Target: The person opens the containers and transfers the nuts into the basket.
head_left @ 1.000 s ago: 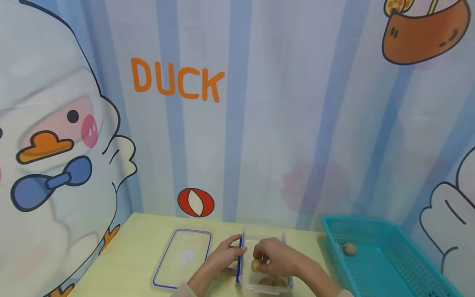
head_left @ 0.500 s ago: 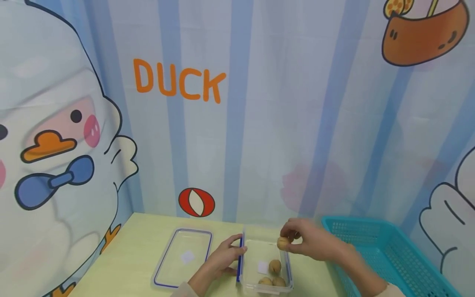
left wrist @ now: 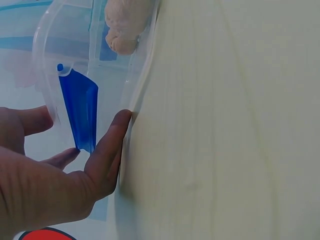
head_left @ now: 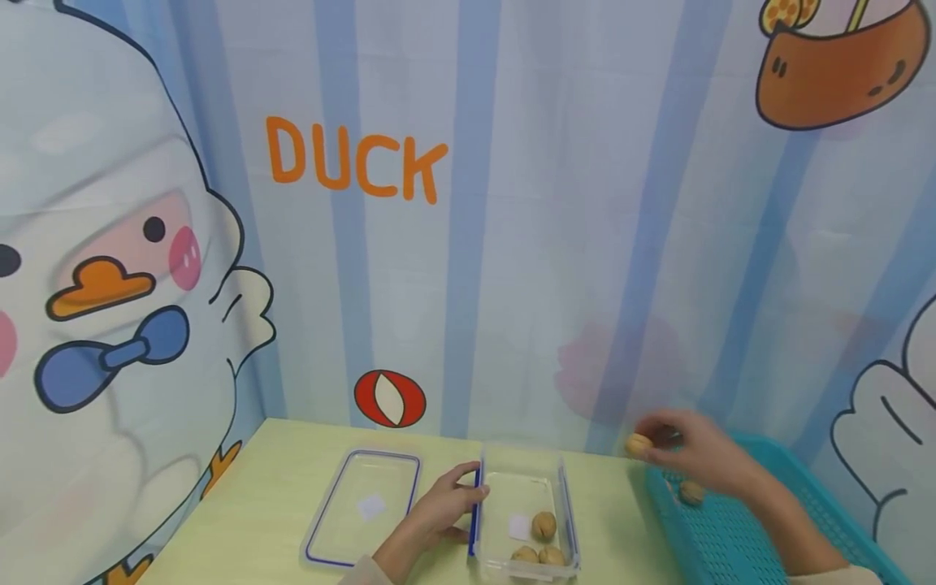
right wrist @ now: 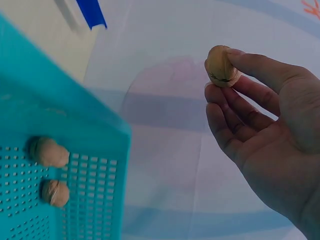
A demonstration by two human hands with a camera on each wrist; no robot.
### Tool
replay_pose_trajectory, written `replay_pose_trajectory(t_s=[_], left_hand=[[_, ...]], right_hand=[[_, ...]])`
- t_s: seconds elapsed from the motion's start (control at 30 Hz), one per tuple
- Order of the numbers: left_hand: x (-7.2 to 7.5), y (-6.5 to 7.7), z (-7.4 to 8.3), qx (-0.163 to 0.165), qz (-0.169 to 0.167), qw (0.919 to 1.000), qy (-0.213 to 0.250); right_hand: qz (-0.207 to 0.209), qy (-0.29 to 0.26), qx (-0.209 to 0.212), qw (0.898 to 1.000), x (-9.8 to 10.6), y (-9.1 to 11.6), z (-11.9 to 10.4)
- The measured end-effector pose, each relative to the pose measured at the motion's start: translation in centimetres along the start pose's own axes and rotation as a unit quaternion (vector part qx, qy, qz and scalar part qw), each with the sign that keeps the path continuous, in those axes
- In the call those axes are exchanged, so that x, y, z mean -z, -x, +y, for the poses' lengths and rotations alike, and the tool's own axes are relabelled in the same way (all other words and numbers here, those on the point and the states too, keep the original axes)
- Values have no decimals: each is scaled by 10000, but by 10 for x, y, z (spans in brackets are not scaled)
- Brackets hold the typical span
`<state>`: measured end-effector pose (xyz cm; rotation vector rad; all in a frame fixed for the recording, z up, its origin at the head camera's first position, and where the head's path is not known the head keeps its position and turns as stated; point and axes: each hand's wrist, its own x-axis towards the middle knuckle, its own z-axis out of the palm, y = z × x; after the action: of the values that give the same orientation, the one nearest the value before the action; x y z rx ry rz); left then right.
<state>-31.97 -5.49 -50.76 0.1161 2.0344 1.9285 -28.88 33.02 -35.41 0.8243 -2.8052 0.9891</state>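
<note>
Head cam: our R hand (head_left: pixel 695 455) aloft, pinching walnut (head_left: pixel 637 445), hides far-L corner of basket (head_left: pixel 724 532); our L hand (head_left: pixel 442 508), half-curled, grips L edge of box (head_left: pixel 512 491); lid (head_left: pixel 366 479) twd L edge of tabletop (head_left: pixel 252 508).

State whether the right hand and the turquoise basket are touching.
Apart. The right wrist view shows backdrop between the right hand, holding a walnut, and the turquoise basket.

Near seven o'clock in the head view, a pale cream left sleeve (head_left: pixel 366 574) ends on the forearm, short of the bare left hand (head_left: pixel 444 505); near four o'clock, a similarly pale right sleeve (head_left: pixel 841 576) leaves forearm and right hand (head_left: pixel 698 453) bare.
</note>
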Motion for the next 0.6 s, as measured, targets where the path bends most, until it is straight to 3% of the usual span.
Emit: replay_pose_trajectory(t_s=[0.17,0.43,0.6], left_hand=[[0,-2,-2,39,-6,10000,2],[-1,0,-3,19,47,10000,-49],[0,0,-1,0,72,10000,-43]], right_hand=[[396,210,-366,9983,11,9,25],[672,283,-1086,9914,17,19,51],[879,443,-1320,9864,17,24,70]])
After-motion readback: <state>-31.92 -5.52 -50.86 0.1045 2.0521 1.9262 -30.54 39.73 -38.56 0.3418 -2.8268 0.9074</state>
